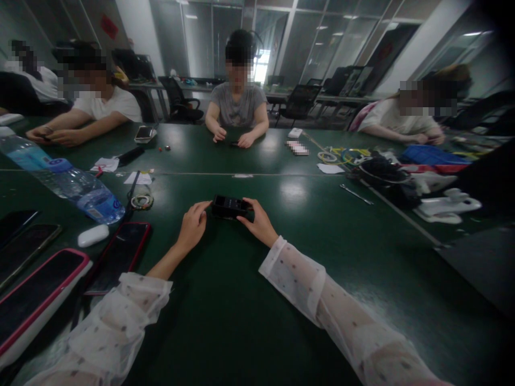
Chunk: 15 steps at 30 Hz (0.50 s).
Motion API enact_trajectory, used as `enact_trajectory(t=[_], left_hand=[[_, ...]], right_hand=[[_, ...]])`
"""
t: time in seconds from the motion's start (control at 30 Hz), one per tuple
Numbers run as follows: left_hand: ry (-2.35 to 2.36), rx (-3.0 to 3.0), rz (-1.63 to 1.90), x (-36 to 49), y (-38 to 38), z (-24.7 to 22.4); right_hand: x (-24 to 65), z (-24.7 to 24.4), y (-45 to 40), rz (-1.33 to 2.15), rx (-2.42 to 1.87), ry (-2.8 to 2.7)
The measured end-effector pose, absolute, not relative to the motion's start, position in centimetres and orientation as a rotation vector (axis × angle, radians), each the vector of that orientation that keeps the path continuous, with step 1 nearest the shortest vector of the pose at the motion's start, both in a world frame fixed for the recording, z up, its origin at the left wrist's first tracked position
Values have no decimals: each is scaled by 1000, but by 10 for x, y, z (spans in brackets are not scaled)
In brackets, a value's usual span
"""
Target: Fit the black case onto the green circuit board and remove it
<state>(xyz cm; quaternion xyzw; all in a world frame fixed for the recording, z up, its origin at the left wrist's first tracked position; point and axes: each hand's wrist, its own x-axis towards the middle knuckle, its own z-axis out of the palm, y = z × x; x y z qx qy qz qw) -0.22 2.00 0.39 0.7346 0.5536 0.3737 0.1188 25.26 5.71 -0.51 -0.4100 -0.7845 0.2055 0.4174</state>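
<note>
A small black device (228, 205) with a dark screen-like face, its exact kind unclear, is in front of me over the green table (225, 311). My right hand (258, 221) grips its right end, the thumb at the near side and the fingers over the far corner. At the left end, my left hand (193, 224) has its fingers stretched toward the device, the index fingertip at its corner. Whether that fingertip presses on it I cannot tell. Both my sleeves are sheer white with dark dots.
At left lie a red-edged phone (120, 252), a larger pink-rimmed phone (44, 295), a white earbud case (93, 236) and a water bottle (86, 190). A wrench (356, 194), cables (341, 155) and a blue tray (432, 155) are at right. Several people sit across the table.
</note>
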Motion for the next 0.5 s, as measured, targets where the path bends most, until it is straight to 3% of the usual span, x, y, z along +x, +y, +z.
enact_trajectory(t=[0.5], left_hand=[[1655,2248,1126,1,19,7]], right_hand=[[252,-6,56,556,-1047,-1948]])
